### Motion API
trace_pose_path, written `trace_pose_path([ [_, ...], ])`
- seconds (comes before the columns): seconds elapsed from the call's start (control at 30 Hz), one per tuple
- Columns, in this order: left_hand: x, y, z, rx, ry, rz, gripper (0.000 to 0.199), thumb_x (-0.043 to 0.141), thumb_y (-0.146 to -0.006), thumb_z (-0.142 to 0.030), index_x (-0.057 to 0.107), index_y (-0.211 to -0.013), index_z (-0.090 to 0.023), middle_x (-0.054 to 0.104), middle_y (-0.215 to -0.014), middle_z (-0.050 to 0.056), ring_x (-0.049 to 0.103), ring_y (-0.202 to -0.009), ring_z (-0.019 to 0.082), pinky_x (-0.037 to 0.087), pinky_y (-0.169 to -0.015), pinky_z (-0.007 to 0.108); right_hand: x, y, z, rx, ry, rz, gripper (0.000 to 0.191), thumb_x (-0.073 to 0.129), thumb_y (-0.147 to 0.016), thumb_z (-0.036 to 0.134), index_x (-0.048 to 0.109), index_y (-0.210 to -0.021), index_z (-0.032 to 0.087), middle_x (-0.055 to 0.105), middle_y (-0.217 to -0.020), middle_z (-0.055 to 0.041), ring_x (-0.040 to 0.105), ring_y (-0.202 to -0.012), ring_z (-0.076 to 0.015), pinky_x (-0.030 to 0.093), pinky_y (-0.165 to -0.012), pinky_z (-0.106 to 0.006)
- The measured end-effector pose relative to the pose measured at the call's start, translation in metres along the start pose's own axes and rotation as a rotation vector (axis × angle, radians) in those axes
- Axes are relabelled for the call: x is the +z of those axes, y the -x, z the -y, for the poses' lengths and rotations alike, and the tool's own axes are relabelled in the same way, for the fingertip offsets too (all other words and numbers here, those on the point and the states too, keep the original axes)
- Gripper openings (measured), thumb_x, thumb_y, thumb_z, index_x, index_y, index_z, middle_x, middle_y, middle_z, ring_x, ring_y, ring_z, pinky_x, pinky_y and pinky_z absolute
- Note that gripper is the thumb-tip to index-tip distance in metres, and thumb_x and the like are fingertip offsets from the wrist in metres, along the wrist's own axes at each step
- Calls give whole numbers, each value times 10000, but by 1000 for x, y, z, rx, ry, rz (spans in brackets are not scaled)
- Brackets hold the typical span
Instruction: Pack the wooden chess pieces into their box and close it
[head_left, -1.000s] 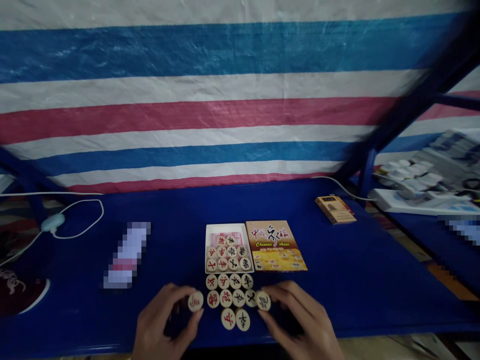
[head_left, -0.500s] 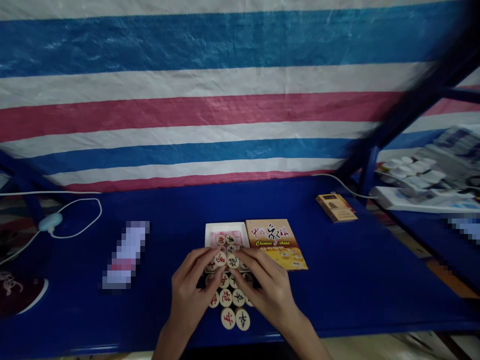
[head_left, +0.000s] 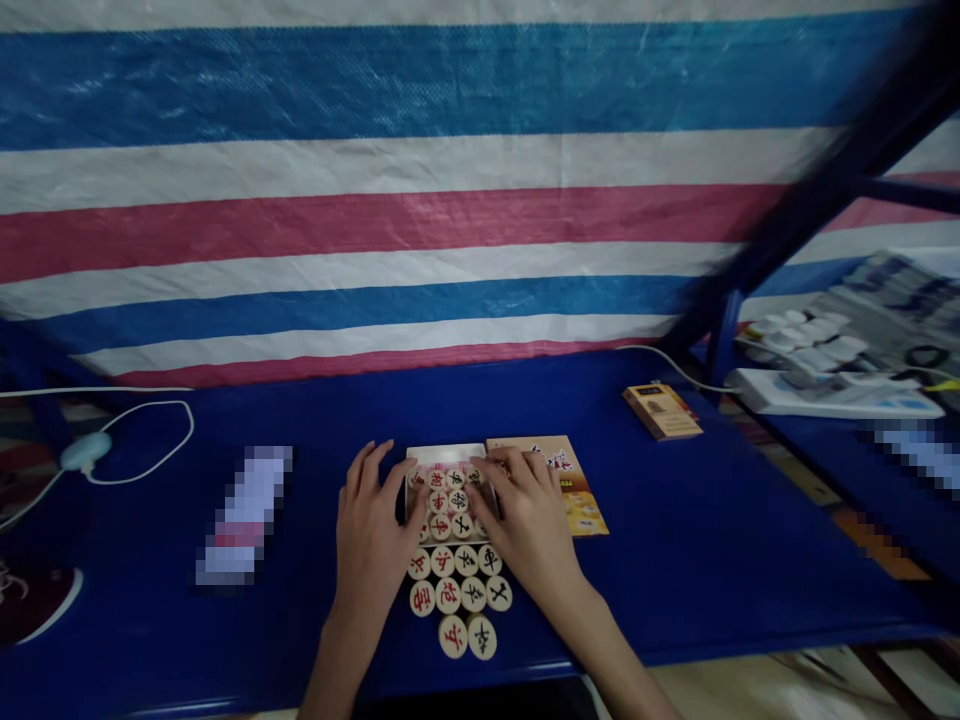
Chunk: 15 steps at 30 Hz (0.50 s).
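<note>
My left hand [head_left: 375, 515] and my right hand [head_left: 529, 515] flank a shallow white box [head_left: 450, 452]. Several round Chinese chess pieces [head_left: 458, 500] lie inside in rows, face up, with red characters on the left and black on the right. Both hands have their fingers apart; the thumbs and forefingers rest over the box's sides by the outer pieces, partly hiding them. Nearer to me, more pieces [head_left: 448, 596] stand in rows on the blue surface [head_left: 285, 640], the closest row being one red and one black piece. The Chinese chess lid [head_left: 585, 510] is partly beneath my right fingers.
A blurred-out flat object [head_left: 244, 520] lies on the left, beyond it a white cable with a pale round plug [head_left: 86, 450]. A small yellow-brown box [head_left: 664, 412] sits at back right. Blue frame bars and a power strip [head_left: 832, 392] are farther right; a dark red shoe [head_left: 34, 605] is at left.
My hands have drawn apart from over the middle of the pieces to the box's two sides. The pieces they held now lie in the box, and my right hand covers part of the lid.
</note>
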<state>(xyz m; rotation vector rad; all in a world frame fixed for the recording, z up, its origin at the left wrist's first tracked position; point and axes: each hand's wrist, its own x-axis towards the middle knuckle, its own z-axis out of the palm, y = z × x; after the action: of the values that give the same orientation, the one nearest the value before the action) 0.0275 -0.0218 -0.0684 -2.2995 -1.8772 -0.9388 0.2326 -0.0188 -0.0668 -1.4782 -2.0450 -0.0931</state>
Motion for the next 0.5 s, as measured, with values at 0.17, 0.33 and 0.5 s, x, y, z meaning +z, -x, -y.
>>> trace_pose_path([
  [0.17, 1, 3, 3, 5, 40, -1, 243, 619, -967, -318, 682, -1188, -236, 564, -1414, 106, 432, -1410, 354, 492, -1058, 603, -2, 1, -1, -42, -20, -3, 259, 547, -993, 249, 682, -1214, 239, 697, -1206, -82, 545, -1130, -310, 428, -890, -468],
  [0.33, 2, 3, 4, 5, 73, 27, 203, 604, -974, -275, 707, -1148, -261, 559, -1422, 85, 422, -1418, 353, 504, -1044, 604, -1, 2, -4, -68, -73, 57, 313, 535, -971, 177, 673, -1247, 230, 744, -1143, -59, 565, -1157, -302, 427, -930, -480],
  [0.5, -7, 4, 5, -24, 177, -34, 284, 568, -995, -232, 660, -1254, -301, 550, -1435, 52, 433, -1410, 290, 471, -1103, 566, -4, 4, -8, -33, -201, 15, 346, 494, -982, 145, 653, -1277, 232, 733, -1177, -58, 572, -1157, -277, 466, -941, -470],
])
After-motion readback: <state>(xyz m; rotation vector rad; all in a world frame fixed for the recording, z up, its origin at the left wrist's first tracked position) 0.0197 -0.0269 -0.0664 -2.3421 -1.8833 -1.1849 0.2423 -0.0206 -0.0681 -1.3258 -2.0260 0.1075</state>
